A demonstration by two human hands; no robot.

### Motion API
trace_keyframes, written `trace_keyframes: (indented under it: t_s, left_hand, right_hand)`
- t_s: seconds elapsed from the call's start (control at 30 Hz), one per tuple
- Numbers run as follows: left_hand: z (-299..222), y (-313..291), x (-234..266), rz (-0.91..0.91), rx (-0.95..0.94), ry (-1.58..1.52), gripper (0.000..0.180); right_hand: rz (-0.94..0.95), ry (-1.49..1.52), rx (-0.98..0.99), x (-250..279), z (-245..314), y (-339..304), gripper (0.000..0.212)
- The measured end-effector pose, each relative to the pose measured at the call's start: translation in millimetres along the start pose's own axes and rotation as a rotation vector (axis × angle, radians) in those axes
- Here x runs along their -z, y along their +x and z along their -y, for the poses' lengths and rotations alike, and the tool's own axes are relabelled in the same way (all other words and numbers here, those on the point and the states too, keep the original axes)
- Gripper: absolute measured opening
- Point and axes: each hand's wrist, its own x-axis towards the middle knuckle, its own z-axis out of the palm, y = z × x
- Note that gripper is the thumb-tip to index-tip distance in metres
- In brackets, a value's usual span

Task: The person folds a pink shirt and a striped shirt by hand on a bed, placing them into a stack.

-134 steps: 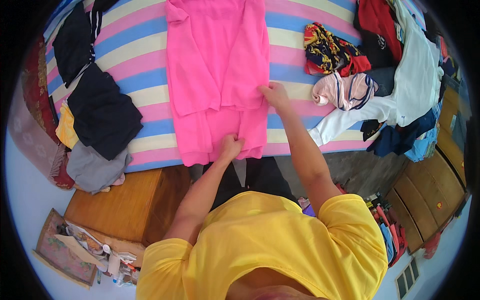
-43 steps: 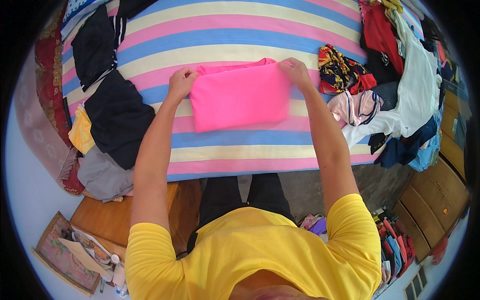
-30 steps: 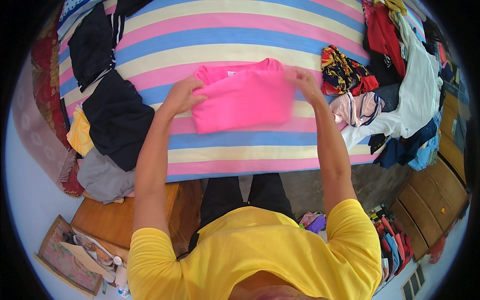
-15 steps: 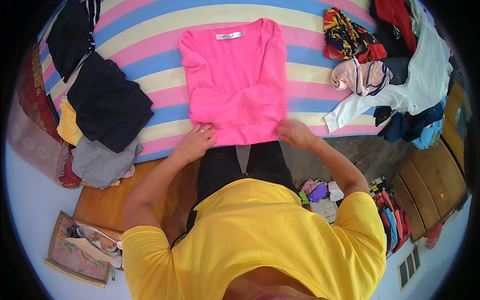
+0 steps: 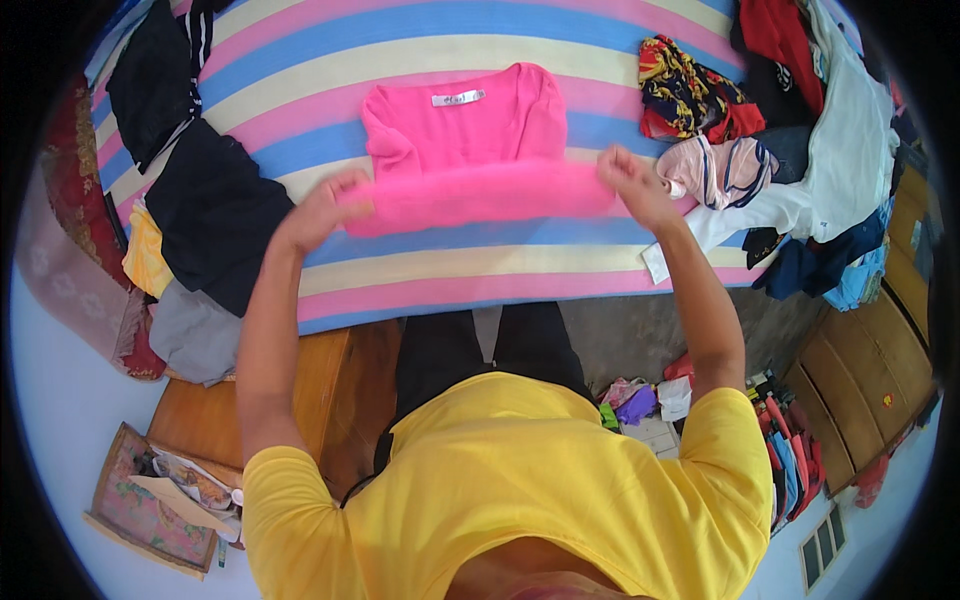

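Observation:
A pink top [image 5: 470, 196] lies on the striped bed sheet [image 5: 460, 262], its neckline and white label toward the far side. Its near part is lifted and folded up over the body, blurred by motion. At the left end of the raised fold, my left hand [image 5: 330, 208] grips the pink fabric between thumb and fingers. My right hand [image 5: 636, 186] pinches the other end, close beside a light pink garment with dark trim [image 5: 708, 172]. The layers under the fold are hidden.
Black garments [image 5: 215, 215] and a grey one [image 5: 195, 330] are heaped at the left. On the right lie a patterned red and black cloth [image 5: 690, 92] and a white long-sleeved garment [image 5: 850, 150]. A wooden cabinet [image 5: 855, 375] stands beyond them; a wooden surface [image 5: 260, 385] is at lower left.
Both hands have moved away from me and farther apart, carrying the near edge of the pink top up. The top now looks shorter, folded over itself.

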Motion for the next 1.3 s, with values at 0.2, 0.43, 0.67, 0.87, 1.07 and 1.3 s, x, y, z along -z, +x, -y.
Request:
trace_keyframes:
  t_s: [0.2,0.43,0.67,0.87,1.07,1.3]
  left_hand:
    - [20.0,87.0,44.1,-0.248,-0.233,-0.791,0.03]
    - [33.3,67.7,-14.9,-0.453,-0.133,-0.351,0.029]
    - [40.2,63.5,-34.7,-0.608,-0.274,-0.37,0.03]
    - [49.9,62.9,-41.5,-0.419,-0.115,-0.398,0.028]
    - [65.5,54.3,-37.4,-0.358,0.015,-0.47,0.032]
    - [75.7,52.0,-45.2,-0.624,-0.007,0.015,0.041]
  right_hand:
    - [-0.093,0.706,-0.074,6.6,-2.3,109.9,0.021]
    - [-0.443,-0.02,-0.114,-51.1,-13.5,76.2,0.024]
    - [-0.772,-0.279,0.182,-83.8,-7.9,59.0,0.021]
    - [-0.422,0.159,-0.037,-64.8,-17.0,71.8,0.027]
    - [-0.327,0.413,-0.246,-43.8,-42.4,56.7,0.029]
    - [-0.586,-0.135,-0.219,-50.7,-38.6,59.6,0.039]
